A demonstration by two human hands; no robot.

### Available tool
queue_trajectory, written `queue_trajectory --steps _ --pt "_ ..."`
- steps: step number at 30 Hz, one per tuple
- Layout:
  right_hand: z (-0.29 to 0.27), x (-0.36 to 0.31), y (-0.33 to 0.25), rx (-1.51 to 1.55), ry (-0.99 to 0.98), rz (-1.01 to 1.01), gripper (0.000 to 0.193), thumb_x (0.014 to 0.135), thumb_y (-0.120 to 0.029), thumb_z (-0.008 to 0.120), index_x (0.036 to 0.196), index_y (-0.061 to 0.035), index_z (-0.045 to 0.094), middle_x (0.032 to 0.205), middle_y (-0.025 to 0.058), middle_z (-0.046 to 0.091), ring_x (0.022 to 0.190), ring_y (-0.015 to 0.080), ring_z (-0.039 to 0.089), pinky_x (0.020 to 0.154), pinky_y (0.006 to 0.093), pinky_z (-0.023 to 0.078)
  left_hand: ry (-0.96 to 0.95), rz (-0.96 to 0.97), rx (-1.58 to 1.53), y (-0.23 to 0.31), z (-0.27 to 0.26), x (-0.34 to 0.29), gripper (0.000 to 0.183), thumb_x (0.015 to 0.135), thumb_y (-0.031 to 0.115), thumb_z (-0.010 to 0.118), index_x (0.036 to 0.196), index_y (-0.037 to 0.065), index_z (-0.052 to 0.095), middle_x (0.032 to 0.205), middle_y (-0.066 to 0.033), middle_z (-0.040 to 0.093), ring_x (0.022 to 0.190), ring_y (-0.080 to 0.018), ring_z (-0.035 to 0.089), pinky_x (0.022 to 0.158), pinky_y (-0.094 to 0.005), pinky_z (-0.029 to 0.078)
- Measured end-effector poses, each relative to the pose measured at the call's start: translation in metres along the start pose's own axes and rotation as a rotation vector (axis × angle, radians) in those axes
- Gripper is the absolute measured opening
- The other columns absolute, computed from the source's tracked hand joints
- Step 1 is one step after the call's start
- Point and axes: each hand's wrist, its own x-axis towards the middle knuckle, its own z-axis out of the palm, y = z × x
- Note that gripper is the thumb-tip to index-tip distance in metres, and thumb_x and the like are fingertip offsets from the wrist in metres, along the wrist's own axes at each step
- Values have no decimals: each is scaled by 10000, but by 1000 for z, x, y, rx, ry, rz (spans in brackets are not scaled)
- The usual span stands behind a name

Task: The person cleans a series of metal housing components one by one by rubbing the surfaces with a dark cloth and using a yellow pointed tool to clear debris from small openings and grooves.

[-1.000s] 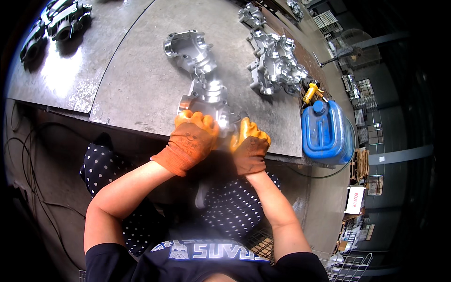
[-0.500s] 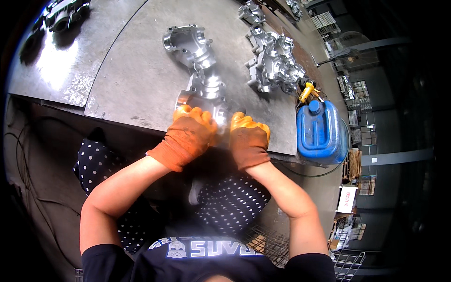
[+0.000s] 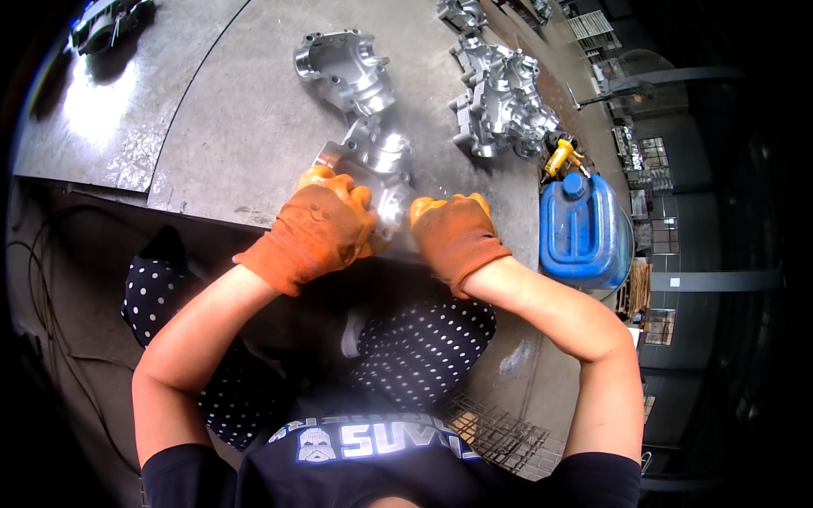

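Observation:
Both my hands wear orange gloves. My left hand [image 3: 326, 224] and my right hand [image 3: 453, 233] grip the near end of a silver cast metal housing [image 3: 377, 157] that lies at the front edge of the steel workbench [image 3: 237, 127]. The casting's near part is hidden under my gloves. A second, similar silver housing [image 3: 343, 68] lies just beyond it on the bench.
A cluster of several more silver castings [image 3: 500, 106] sits at the bench's far right. A blue plastic jerrycan [image 3: 584, 233] stands on the floor to the right, with a yellow-handled tool [image 3: 561, 157] above it. Dark parts [image 3: 110, 21] lie at the far left. Wire mesh [image 3: 495, 432] lies on the floor.
My hands have stayed on the casting at the bench edge, shifting slightly on it. The view has tilted a little.

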Motion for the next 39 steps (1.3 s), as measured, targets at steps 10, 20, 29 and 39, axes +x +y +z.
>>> queue_trajectory --steps 10,20,29,39 --pt "-28 22 21 282 -313 -275 188 810 -119 701 989 -66 720 931 150 748 892 334 736 730 436 573 -147 112 -142 -36 -27 -6 261 699 310 759 900 152 703 913 -42 605 920 -285 599 888 -439 476" --pt "12 37 44 548 -132 -566 338 854 -243 680 1122 -44 628 925 224 707 880 414 695 766 486 549 -276 140 -125 -46 -33 -3 194 738 320 742 868 185 691 974 -19 596 1014 -268 591 878 -407 490" --pt "48 29 45 1070 -19 -661 431 841 -238 674 1208 -14 659 1078 239 707 981 395 694 838 441 540 -251 167 -84 -39 -39 12 312 681 374 826 901 166 748 855 -42 622 862 -281 625 804 -421 489" --pt "64 -5 32 1810 94 -171 285 1014 -281 599 1141 -27 618 792 54 655 657 93 617 550 261 470 129 -414 105 41 17 24 597 690 351 825 1224 137 664 1139 -132 655 998 -351 630 896 -451 482"
